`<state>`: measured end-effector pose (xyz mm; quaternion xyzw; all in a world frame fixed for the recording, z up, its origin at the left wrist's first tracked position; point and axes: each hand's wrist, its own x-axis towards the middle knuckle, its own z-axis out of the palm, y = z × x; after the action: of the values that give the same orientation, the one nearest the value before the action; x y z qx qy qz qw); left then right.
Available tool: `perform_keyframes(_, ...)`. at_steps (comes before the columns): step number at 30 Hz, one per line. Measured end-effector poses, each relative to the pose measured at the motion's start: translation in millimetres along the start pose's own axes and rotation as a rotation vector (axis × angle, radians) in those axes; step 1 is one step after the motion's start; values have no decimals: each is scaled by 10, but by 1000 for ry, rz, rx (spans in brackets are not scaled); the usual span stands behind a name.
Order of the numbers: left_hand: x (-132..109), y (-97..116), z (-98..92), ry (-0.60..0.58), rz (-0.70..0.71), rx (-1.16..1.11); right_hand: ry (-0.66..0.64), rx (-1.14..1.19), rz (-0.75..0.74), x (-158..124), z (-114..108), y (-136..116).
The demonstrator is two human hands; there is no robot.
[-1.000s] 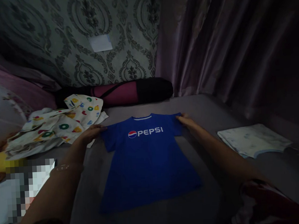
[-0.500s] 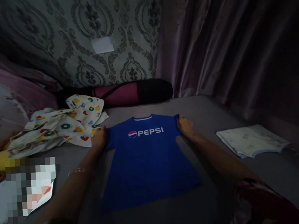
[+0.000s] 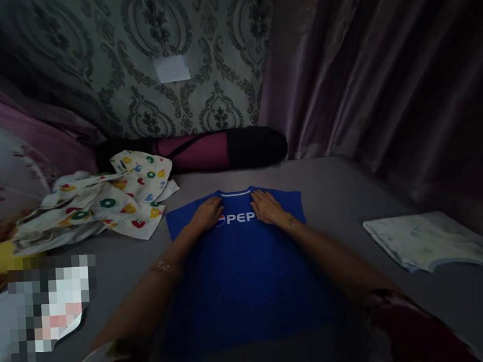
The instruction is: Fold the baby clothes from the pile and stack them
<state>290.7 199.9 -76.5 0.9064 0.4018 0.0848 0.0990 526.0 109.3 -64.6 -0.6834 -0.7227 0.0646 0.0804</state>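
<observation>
A blue T-shirt (image 3: 246,278) with PEPSI lettering lies spread out on the grey bed surface (image 3: 318,185), its neckline away from me. My left hand (image 3: 208,212) rests flat on the upper chest, left of the collar, and covers part of the round logo. On the other side, my right hand (image 3: 267,205) lies with fingers stretched out just below the collar, hiding the last letters. Neither hand grips the fabric. Both sleeves are spread outward, and the lower hem is dim in shadow.
At the left lies a crumpled white cloth with colourful prints (image 3: 124,198). A folded pale garment (image 3: 426,239) is on the right. A black and maroon bag (image 3: 207,150) lies along the wall. A partly pixelated device (image 3: 71,325) sits at lower left. Purple curtains (image 3: 320,69) hang at right.
Both hands have let go of the sleeve ends and moved inward onto the shirt's chest near the collar. The view has shifted slightly.
</observation>
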Motion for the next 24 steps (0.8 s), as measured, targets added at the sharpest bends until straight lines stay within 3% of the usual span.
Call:
perform_keyframes(5,168,-60,211,4,-131,45,-62,30,96,279,185,10)
perform_keyframes(9,173,-148,206,6,-147,74,-19,39,134,368,214,105)
perform_keyframes(14,78,14,104,114,-138,135,-39,257,87,305,29,150)
perform_keyframes(19,-442,113,-194,181,-229,142,242,610,258,-219,-238,397)
perform_keyframes(21,-785,58,-322,220,-310,88,224,720,402,-604,-305,469)
perform_keyframes(24,-1351,-24,-454,182,-465,-67,53,854,534,-1241,-350,464)
